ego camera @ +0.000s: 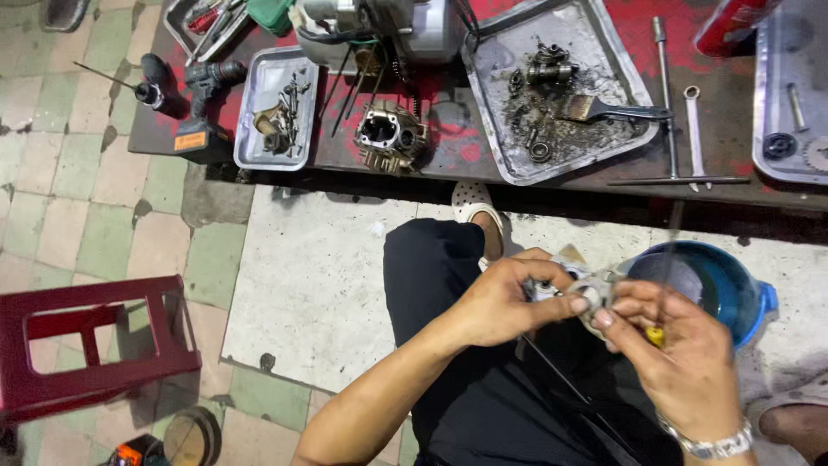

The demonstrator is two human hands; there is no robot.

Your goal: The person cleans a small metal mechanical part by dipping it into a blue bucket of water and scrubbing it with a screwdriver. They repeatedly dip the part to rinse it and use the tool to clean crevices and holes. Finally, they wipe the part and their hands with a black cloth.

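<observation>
Together both hands, left (500, 302) and right (673, 345), grasp the metal part (580, 289) between them.

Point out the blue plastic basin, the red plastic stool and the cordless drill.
blue plastic basin (749, 298), head view, right rim
red plastic stool (103, 292), head view, top frame bar
cordless drill (205, 86), head view, dark body

Small cast metal part (576, 292) at centre right, dull grey, gripped by left hand (500, 302) and right hand (681, 354). Blue bucket (733, 280) at right: glossy plastic. Metal trays (595, 34) along the top: matt, greasy, gritty. Worktop (448, 147): worn red paint, dark patches. Red stool (95, 345) at lower left: smooth plastic. Floor tiles (103, 198): rough, stained. Wristband (711, 444): shiny metal links.
</observation>
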